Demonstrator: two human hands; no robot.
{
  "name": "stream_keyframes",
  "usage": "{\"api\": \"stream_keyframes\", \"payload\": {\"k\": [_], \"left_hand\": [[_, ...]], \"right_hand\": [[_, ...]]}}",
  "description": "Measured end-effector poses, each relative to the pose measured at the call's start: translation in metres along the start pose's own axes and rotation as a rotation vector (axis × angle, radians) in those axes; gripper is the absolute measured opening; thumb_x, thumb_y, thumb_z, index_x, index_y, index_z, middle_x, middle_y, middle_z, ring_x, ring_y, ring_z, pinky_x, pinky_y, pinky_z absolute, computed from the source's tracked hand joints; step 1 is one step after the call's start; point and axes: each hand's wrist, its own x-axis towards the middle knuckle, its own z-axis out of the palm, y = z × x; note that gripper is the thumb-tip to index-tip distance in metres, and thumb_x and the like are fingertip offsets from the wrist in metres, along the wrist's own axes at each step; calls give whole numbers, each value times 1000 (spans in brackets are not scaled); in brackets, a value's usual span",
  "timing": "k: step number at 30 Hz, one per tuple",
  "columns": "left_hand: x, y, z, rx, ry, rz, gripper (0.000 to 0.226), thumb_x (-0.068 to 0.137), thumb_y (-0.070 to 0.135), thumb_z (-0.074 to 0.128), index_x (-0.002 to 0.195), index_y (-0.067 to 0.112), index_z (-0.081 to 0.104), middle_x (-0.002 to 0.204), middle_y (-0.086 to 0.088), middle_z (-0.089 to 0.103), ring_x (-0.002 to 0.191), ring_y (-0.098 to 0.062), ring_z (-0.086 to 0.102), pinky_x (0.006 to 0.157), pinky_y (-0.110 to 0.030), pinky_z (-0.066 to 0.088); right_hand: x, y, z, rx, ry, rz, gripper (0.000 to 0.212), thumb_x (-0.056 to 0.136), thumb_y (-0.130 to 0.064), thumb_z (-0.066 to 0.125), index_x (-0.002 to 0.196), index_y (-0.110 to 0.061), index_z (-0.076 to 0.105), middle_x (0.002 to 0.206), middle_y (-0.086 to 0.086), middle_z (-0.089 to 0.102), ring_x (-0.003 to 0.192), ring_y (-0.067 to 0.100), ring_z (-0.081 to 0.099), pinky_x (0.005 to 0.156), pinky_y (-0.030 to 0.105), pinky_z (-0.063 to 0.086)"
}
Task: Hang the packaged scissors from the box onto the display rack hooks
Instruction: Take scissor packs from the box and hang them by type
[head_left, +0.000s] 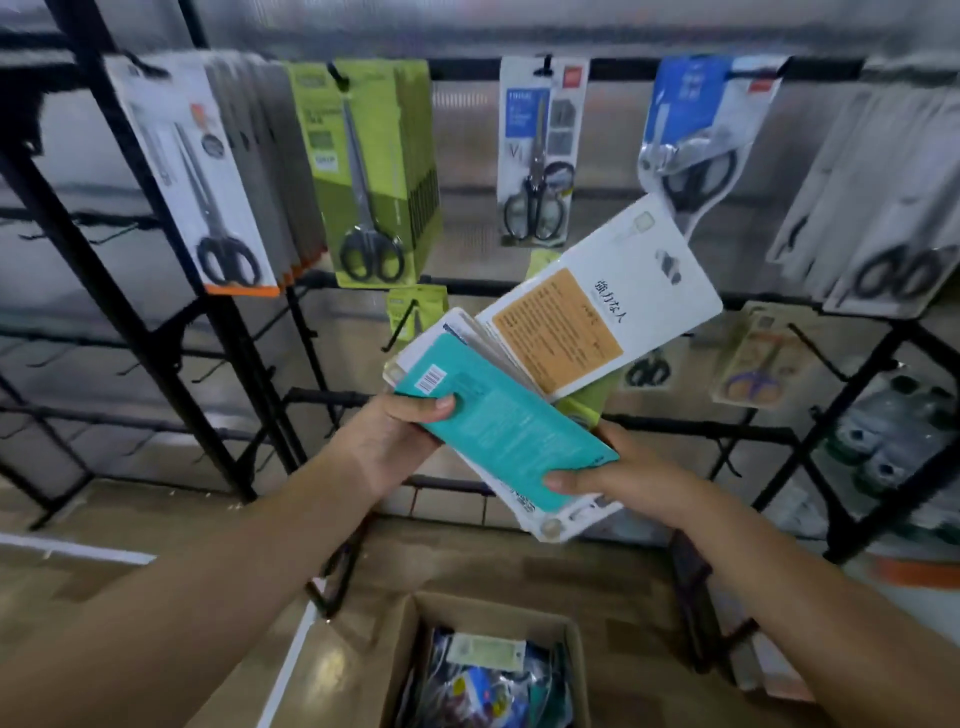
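below, box (400, 654) of scissor packs (488, 680)

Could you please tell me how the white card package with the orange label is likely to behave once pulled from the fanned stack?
The white card package with the orange label juts out unbent, so probably stiff. Its glossy face may slip. The left hand and right hand grip only the stack's lower end.

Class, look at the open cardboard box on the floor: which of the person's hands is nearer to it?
Roughly equal, perhaps the right. The right hand grips the fanned packages' lower end, above the box; the left hand holds the teal package slightly higher.
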Motion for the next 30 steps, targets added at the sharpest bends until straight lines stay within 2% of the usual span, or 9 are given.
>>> {"api": "stream_keyframes", "payload": {"k": [4,6,9,12,15,20,24,26,30], "left_hand": [[4,34,19,72,-95,134,43,58,8,79,100,15,72,106,-2,71,100,-20,66,81,-37,55],[3,47,29,144,-136,171,53,52,21,86,102,16,70,107,-1,71,100,-19,66,81,-33,55],[1,56,42,263,-169,220,75,43,38,90,108,14,62,105,1,71,99,-19,66,78,-29,55],[2,59,50,231,-146,295,69,53,34,88,113,13,60,109,-2,69,104,-23,64,80,-33,55],[8,62,54,130,-43,356,46,70,14,74,114,14,59,108,-1,70,102,-22,65,76,-35,56],[20,66,56,144,125,491,41,63,5,71,101,19,60,93,7,74,87,-13,70,63,-27,56],[20,74,52,288,126,634,38,62,10,74,95,25,64,96,12,73,91,-8,69,67,-21,55],[19,78,48,389,121,681,34,61,10,82,87,29,71,93,14,73,89,-5,69,66,-18,54],[12,89,48,629,181,780,49,59,27,83,103,20,64,95,22,71,93,0,66,71,-22,57]], "right_hand": [[1,-41,-21,-33,74,-92,36,75,-9,75,93,-33,55,75,-28,68,69,-11,63,53,9,46],[-3,-58,-30,-32,79,-139,36,76,-2,72,91,-31,55,70,-28,67,63,-11,63,48,7,45],[-9,-78,-34,-66,55,-185,33,74,-4,74,95,-26,59,84,-16,72,80,0,68,69,17,53],[-10,-96,-33,-126,16,-191,46,68,-17,78,110,-22,61,106,-3,71,102,17,65,90,33,50],[-7,-111,-34,-112,3,-170,49,72,-12,75,117,-17,58,111,-1,69,106,18,63,91,34,51],[-3,-118,-35,-253,150,-143,44,75,-20,76,116,-21,60,106,-4,70,99,16,66,92,40,51],[-9,-115,-58,337,228,-146,64,66,-22,75,125,-17,50,114,9,67,95,25,69,72,37,57],[-13,-116,-73,630,344,-110,52,76,-38,67,121,-15,53,114,14,66,91,29,70,65,36,57],[-20,-116,-94,931,197,-136,86,82,-77,10,124,-13,49,113,25,64,101,40,64,71,46,57]]}}
